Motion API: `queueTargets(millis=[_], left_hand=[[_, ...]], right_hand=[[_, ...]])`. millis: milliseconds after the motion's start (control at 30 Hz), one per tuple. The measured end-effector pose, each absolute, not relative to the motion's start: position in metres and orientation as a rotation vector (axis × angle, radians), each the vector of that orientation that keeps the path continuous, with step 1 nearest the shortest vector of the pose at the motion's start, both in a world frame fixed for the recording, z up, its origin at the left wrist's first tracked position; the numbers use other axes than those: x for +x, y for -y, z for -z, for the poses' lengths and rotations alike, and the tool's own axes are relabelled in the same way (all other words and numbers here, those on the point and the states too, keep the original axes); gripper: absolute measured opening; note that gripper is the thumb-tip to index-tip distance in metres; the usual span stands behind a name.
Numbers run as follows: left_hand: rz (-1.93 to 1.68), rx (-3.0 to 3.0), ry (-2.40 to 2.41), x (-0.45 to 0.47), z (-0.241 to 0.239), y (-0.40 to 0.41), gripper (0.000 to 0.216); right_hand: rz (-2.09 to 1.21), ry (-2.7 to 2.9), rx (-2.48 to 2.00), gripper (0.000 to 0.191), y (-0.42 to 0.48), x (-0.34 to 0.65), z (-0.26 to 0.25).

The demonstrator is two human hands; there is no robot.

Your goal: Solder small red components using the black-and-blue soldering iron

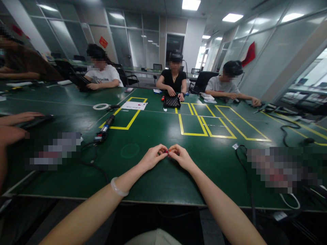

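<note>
My left hand point(155, 157) and my right hand point(179, 156) meet over the green table point(158, 180), fingertips almost touching. Between them they pinch a small red object point(167, 151), mostly covered by the fingers, so its kind does not show. Both hands are closed, with thumbs toward me and the other fingers curled behind. A pale bracelet point(119, 188) circles my left wrist. A faint round mark lies on the table left of my left hand.
Left of my hands lies a cylindrical power tool point(105, 128) with a black cable. Yellow tape outlines point(192, 133) mark the table beyond. A white paper sheet point(133, 105) and a black tray point(172, 101) lie farther off. Several people sit around; a co-worker's hand point(27, 117) reaches in at left.
</note>
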State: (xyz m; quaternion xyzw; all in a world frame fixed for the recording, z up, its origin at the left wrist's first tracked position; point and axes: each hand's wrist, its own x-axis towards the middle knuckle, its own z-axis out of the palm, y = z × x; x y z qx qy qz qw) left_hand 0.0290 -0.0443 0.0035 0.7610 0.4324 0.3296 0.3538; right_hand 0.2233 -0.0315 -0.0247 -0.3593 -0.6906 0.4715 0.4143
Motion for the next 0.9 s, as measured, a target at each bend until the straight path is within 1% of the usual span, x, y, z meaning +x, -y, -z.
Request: queueTargets(millis=[100, 333, 500, 900], left_hand=[[-0.857, 1.959, -1.115, 0.0297, -0.0036, 0.0451, 0.024], [-0.815, 1.889, -1.062, 0.0280, 0.0004, 0.0430, 0.027], [-0.826, 1.862, -1.046, 0.0279, 0.0007, 0.0432, 0.026], [-0.820, 2.157, -1.150, 0.0251, -0.0048, 0.0474, 0.017]], right_hand=[[-1.224, 1.721, -0.914, 0.030, 0.0297, 0.2237, 0.0271], [-1.196, 1.742, -0.929, 0.039, 0.0270, 0.2251, 0.0274], [-1.195, 1.761, -0.946, 0.042, 0.0271, 0.2254, 0.0252], [-1.290, 1.718, -0.933, 0.030, 0.0307, 0.2244, 0.0227]])
